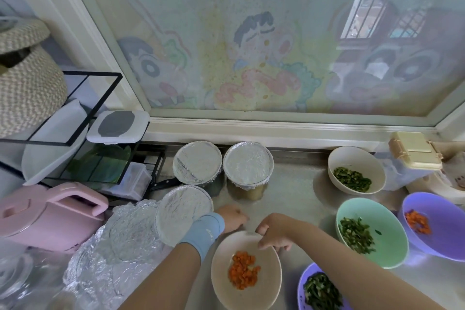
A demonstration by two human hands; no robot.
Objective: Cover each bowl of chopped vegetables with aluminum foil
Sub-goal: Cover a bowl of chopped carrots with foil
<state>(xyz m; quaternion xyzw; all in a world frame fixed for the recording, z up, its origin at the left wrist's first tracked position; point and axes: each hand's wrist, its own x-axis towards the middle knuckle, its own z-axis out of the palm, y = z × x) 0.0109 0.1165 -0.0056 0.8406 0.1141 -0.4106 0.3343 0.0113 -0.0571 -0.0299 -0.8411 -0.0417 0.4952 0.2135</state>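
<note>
From the head view, the uncovered carrot bowl [221, 272] sits at the near edge of the bench [297, 184], directly under both hands. The right hand [273, 233] curls over its far rim and grips it. The left hand [232, 218] lies knuckled at the far-left rim; whether it pinches anything cannot be told. The loose foil [113, 241] lies crumpled towards the bench's near left corner, left of the bowl and beyond a covered bowl [185, 211]. The left hand is therefore nearer and probably the one to fetch it.
</note>
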